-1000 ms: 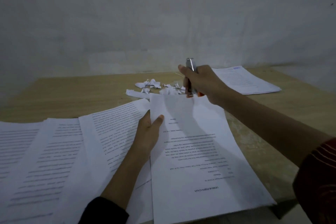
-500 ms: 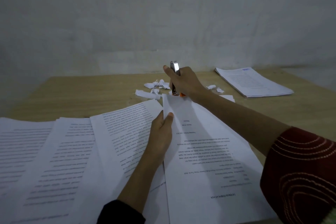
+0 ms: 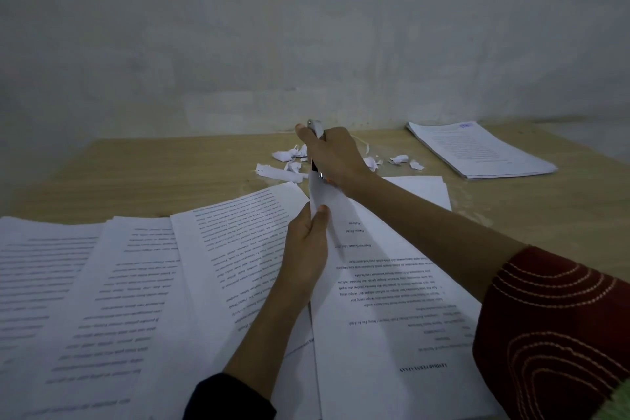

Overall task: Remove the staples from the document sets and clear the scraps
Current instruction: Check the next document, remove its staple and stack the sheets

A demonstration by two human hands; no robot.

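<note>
A person works at a wooden counter (image 3: 136,174) set against a bare grey wall (image 3: 306,27), both hands on one document set (image 3: 392,283). The right hand (image 3: 335,155), reaching from a dark red sleeve (image 3: 552,334) stitched with pale curved lines, is clenched around a silver tool (image 3: 317,128) with a trace of orange at its lower end. The tool stands nearly upright, its lower end at the far corner of the set, which is lifted off the counter. The left hand (image 3: 306,242), coming from a dark sleeve (image 3: 228,399), pinches the set's left edge just below that corner, thumb on top of the page.

The top sheet lies upside down to the camera. Its bold heading near the front edge appears to read "LEMBAR PERNYATAAN"; the lines of body text are too small to make out.

Torn white paper scraps (image 3: 286,160) are scattered on the counter just beyond the right hand, on either side of it. To the left of the held set, printed pages (image 3: 119,283) are fanned across the counter in overlapping sheets, their text blurred. A separate stack of papers (image 3: 484,150) sits at the far right, well apart from the hands, with a small blue mark at its top corner that cannot be read.
</note>
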